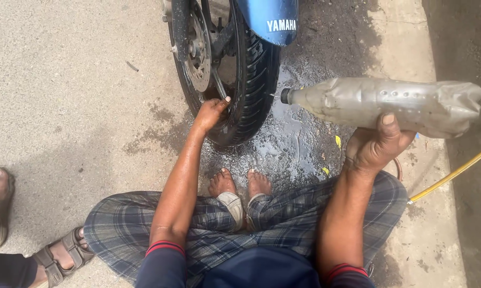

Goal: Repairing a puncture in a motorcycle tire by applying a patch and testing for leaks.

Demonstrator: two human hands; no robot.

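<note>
One bottle, grey and crumpled, lies level in the right hand, fingers wrapped under its middle. Its long axis runs sideways, with the open neck aimed at the tyre, just beside the tread. Nearer the wheel, the left hand curls its fingers over the rim above wet ground.

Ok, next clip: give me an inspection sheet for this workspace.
Surface: concrete ground, wet patch beside the tyre.
Job's things: motorcycle wheel, upright; crumpled plastic bottle, nozzle pointing at the tyre.
Clutter: small yellow scraps on the wet ground.
Hands: left hand on the wheel rim; right hand holding the bottle.
Cables: yellow hose at right.
Surroundings: another person's sandalled foot at lower left.
</note>
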